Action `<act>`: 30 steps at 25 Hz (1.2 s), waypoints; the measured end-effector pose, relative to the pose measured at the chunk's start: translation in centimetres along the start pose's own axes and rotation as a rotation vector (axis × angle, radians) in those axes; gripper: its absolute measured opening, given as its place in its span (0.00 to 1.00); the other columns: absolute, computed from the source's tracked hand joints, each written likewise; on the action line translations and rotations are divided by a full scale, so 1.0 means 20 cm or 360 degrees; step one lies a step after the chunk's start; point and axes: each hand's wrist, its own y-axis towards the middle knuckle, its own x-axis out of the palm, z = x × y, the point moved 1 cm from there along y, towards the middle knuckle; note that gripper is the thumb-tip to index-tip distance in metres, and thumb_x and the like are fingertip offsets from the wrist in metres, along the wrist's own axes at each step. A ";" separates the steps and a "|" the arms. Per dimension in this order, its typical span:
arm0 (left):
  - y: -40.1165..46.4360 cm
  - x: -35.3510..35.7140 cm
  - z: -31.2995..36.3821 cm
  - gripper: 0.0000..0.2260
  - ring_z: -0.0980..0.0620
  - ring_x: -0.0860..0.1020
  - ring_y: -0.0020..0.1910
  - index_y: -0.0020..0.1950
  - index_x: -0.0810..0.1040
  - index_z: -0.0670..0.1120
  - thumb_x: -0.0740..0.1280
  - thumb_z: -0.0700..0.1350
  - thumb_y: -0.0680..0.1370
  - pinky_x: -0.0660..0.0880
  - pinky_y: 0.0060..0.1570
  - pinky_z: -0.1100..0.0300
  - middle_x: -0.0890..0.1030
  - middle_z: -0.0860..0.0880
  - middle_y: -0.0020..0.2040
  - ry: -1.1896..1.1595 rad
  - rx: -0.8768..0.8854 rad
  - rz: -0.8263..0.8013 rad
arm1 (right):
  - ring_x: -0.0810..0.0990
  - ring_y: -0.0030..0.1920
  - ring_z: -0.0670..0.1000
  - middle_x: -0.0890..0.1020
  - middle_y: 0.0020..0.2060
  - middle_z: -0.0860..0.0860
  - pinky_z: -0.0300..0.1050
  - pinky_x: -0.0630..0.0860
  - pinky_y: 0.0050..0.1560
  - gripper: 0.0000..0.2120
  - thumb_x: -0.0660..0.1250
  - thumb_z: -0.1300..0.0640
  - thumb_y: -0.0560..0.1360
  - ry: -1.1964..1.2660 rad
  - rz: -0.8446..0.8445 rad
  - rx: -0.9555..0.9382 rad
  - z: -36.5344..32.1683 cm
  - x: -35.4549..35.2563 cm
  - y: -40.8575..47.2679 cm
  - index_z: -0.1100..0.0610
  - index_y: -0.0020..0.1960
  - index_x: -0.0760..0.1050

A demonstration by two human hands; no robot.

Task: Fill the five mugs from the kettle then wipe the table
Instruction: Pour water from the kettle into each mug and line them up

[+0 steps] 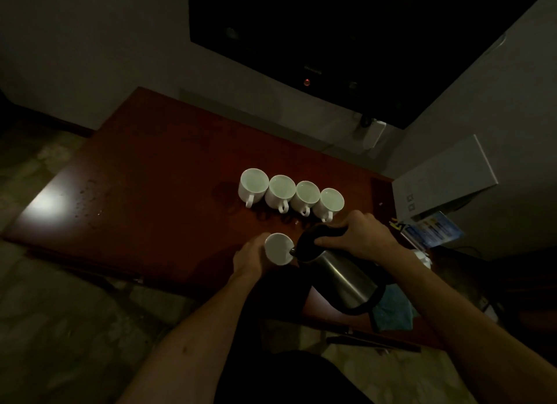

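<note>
Writing on the box (pixel 434 183) is unreadable. Right hand (pixel 358 235) grips tilted kettle (pixel 337 271) handle; left hand (pixel 251 254) cups fifth mug (pixel 278 248) beside the spout.

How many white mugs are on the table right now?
5: four mugs in a row at and; the fifth nearer, beside the left hand, under the kettle spout. None seems hidden.
</note>
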 end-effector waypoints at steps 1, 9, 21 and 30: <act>0.00 0.00 0.00 0.31 0.48 0.77 0.64 0.66 0.73 0.56 0.79 0.55 0.66 0.75 0.60 0.48 0.80 0.53 0.62 -0.0002 0.0005 0.0006 | 0.84 0.40 0.45 0.86 0.43 0.47 0.41 0.81 0.39 0.29 0.70 0.30 0.69 -0.0003 0.0009 0.0001 0.00 0.00 0.00 0.50 0.59 0.83; 0.00 0.00 0.01 0.32 0.46 0.75 0.66 0.69 0.72 0.53 0.78 0.54 0.68 0.72 0.64 0.47 0.78 0.50 0.65 0.0010 0.0020 -0.0013 | 0.84 0.38 0.45 0.85 0.40 0.47 0.38 0.76 0.35 0.25 0.72 0.32 0.71 -0.0012 0.0008 0.0000 -0.01 -0.01 0.02 0.51 0.56 0.85; 0.00 0.01 0.00 0.32 0.48 0.76 0.65 0.68 0.72 0.55 0.79 0.54 0.67 0.74 0.62 0.46 0.79 0.51 0.63 0.0027 0.0008 -0.0014 | 0.84 0.40 0.47 0.84 0.42 0.47 0.44 0.82 0.39 0.32 0.69 0.26 0.66 -0.0030 0.0025 0.0020 0.02 0.02 0.03 0.51 0.55 0.83; 0.00 0.01 0.00 0.32 0.48 0.76 0.64 0.67 0.72 0.55 0.79 0.55 0.67 0.74 0.61 0.47 0.79 0.51 0.63 0.0025 0.0037 -0.0005 | 0.84 0.40 0.46 0.85 0.43 0.46 0.45 0.85 0.43 0.37 0.68 0.23 0.62 -0.0023 -0.0006 0.0045 0.03 0.03 0.06 0.51 0.57 0.82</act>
